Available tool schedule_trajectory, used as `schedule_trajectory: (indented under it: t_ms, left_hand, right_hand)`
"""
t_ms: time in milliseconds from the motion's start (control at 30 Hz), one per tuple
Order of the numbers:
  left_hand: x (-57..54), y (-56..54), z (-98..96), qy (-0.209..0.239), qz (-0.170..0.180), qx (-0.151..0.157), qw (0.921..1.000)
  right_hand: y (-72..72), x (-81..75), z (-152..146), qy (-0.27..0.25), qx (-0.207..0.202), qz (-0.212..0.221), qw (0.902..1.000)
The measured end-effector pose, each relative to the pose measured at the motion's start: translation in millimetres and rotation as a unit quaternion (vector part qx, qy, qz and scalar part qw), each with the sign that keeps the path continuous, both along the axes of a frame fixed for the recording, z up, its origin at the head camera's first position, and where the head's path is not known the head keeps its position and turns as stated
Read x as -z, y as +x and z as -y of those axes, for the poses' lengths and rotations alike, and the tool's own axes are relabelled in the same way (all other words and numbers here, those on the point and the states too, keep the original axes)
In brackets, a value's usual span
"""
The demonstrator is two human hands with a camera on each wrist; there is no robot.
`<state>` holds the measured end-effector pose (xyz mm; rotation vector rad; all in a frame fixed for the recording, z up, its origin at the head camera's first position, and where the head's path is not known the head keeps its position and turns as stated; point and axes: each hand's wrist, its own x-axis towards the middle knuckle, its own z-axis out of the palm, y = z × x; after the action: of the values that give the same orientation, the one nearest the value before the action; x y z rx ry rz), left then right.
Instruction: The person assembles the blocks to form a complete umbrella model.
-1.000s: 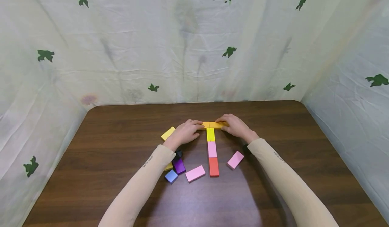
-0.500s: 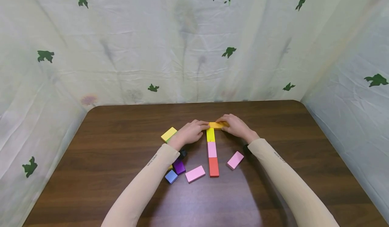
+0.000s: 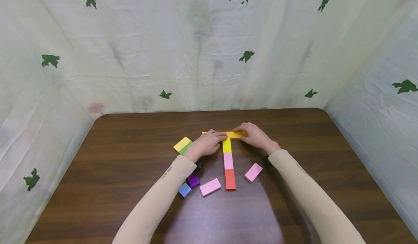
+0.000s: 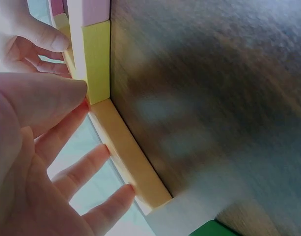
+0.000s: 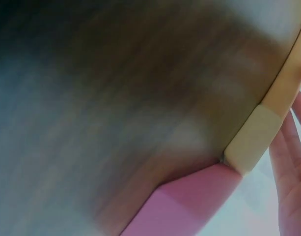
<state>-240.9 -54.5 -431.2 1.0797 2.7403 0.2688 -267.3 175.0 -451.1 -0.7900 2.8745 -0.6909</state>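
Note:
Coloured blocks form a T on the table: a row of orange blocks across the top, then a yellow block, a pink block and a red block. My left hand touches the left orange block with nearly straight, spread fingers. Its thumb lies by the yellow block's corner. With thumb and fingers on opposite sides, my right hand holds the right orange block. In the right wrist view, a pale yellow block and a pink block continue that row, hidden in the head view.
Loose pink blocks lie either side of the stem. Left of it are a purple block, a blue block and a yellow-and-green pair, partly behind the left arm. Patterned cloth hangs behind the table.
My left hand has slid right along the top row, to the stem's top. The left orange block's outer end now shows behind it. My right hand stays in place.

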Motion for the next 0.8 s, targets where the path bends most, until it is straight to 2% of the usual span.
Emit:
schedule_trajectory:
  t_ms: [267,800]
  left_hand:
    - [-0.8,0.7,-2.0,-0.001,-0.003,0.003,1.0]
    - [-1.1,1.1,-3.0,0.002,0.029,-0.008,0.9995]
  right_hand:
    - [0.6,0.1,-17.6,-0.041,0.011,-0.007,0.9991]
    - [7.5,-0.9,-46.9,-0.036,0.05,0.011,0.998]
